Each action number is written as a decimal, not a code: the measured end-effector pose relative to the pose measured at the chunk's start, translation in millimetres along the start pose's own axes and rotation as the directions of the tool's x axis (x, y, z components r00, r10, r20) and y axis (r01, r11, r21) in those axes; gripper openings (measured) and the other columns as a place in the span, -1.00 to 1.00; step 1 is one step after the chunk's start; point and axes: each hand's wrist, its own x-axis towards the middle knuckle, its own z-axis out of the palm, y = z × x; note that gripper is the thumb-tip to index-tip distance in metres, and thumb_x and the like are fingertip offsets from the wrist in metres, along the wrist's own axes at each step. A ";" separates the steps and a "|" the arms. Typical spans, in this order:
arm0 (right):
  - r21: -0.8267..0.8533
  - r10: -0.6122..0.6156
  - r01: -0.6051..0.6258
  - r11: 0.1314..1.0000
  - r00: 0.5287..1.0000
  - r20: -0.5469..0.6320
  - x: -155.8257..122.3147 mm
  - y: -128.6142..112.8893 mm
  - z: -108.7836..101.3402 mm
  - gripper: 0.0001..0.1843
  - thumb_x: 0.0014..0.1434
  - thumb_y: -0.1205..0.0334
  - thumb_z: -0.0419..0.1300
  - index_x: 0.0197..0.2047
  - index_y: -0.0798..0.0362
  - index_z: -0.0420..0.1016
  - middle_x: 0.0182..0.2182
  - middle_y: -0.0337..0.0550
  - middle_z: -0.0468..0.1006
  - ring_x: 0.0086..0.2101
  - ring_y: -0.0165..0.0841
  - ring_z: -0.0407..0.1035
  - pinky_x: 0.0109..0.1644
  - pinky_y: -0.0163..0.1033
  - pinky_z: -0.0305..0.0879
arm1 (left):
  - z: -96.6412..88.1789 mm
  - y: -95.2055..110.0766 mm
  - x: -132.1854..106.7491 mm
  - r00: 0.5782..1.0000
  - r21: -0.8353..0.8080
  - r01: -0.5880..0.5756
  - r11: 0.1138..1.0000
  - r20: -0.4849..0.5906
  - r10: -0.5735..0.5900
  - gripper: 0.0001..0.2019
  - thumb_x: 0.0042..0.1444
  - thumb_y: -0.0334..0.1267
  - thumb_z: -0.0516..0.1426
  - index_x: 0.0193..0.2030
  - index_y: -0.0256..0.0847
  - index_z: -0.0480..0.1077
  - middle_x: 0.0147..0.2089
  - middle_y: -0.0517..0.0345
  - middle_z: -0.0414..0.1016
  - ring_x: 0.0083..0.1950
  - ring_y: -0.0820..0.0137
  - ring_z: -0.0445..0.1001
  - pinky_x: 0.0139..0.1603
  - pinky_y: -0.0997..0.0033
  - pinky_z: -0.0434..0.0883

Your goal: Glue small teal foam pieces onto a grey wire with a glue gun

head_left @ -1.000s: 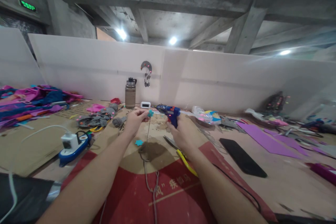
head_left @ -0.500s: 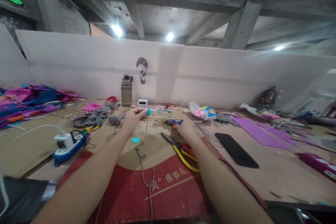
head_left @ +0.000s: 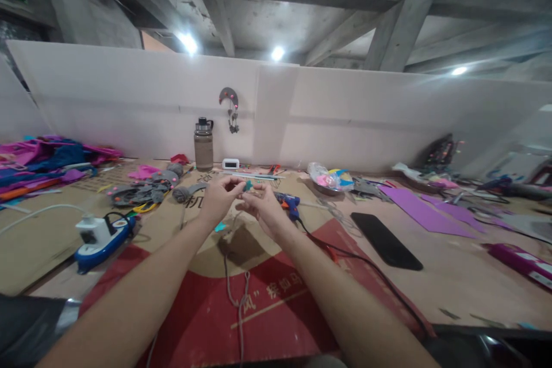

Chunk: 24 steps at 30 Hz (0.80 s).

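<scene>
My left hand (head_left: 219, 198) and my right hand (head_left: 259, 206) meet above the cardboard-covered table (head_left: 452, 276), both pinching a small teal foam flower (head_left: 247, 186) between their fingertips. A grey cord (head_left: 238, 293) hangs down from the flower and trails over the red printed cardboard toward me. The blue glue gun (head_left: 287, 201) lies on the table just right of my right hand, its black cable (head_left: 366, 267) running back to the right. Another teal flower (head_left: 220, 226) lies on the table under my left wrist, partly hidden.
A brown water bottle (head_left: 203, 144) and small white clock (head_left: 230, 164) stand by the white partition. A blue-and-white power strip (head_left: 97, 234) lies at left beside grey felt pieces (head_left: 142, 192). A black phone (head_left: 385, 233), purple foam sheets (head_left: 425, 215) and coloured scraps lie at right.
My right hand put the glue gun down on the table and came left to join my left hand at the teal flower. The view has shifted slightly.
</scene>
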 end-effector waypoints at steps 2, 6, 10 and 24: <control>-0.053 -0.017 0.015 0.998 0.999 -0.046 -2.7 -1.8 -1.7 -0.49 -0.13 0.16 0.24 -0.19 -0.05 0.01 -0.53 -0.45 0.30 -0.60 -0.53 0.20 -0.47 -0.35 0.20 | 1.4 2.0 -1.4 1.000 -0.002 0.027 1.000 -0.011 -0.027 -0.75 -0.04 -0.11 0.16 -0.36 -0.28 0.46 -0.57 0.16 0.45 -0.59 0.49 0.35 -0.55 0.52 0.29; -0.415 -0.267 0.204 0.886 0.959 -0.098 -4.5 -8.1 -10.3 -0.76 -0.02 0.16 0.13 -0.27 0.03 0.21 -0.53 -0.38 0.29 -0.54 -0.50 0.18 -0.46 -0.38 0.14 | 4.9 2.0 -1.9 0.993 -0.164 0.121 0.979 0.018 -0.120 -0.69 -0.07 -0.07 0.18 -0.34 -0.31 0.43 -0.49 0.09 0.48 -0.54 0.41 0.44 -0.55 0.47 0.38; -0.590 -0.428 0.317 0.743 0.902 -0.054 -6.9 -15.2 -13.4 -0.85 0.07 0.16 0.05 -0.37 0.06 0.33 -0.51 -0.30 0.34 -0.47 -0.46 0.21 -0.37 -0.34 0.14 | 8.4 1.1 -2.4 0.984 -0.285 0.176 0.942 0.075 -0.161 -0.69 -0.12 -0.08 0.22 -0.36 -0.33 0.43 -0.43 0.05 0.50 -0.43 0.35 0.50 -0.37 0.34 0.48; -0.804 -0.522 0.307 0.509 0.853 -0.004 -13.1 -26.3 -15.7 -0.81 0.15 0.11 0.02 -0.33 0.03 0.36 -0.39 -0.18 0.44 -0.33 -0.36 0.28 -0.25 -0.27 0.16 | 8.8 11.3 -4.6 0.984 -0.153 0.139 0.978 0.137 -0.118 -0.74 -0.09 -0.10 0.21 -0.39 -0.30 0.46 -0.50 0.08 0.50 -0.49 0.41 0.47 -0.43 0.45 0.41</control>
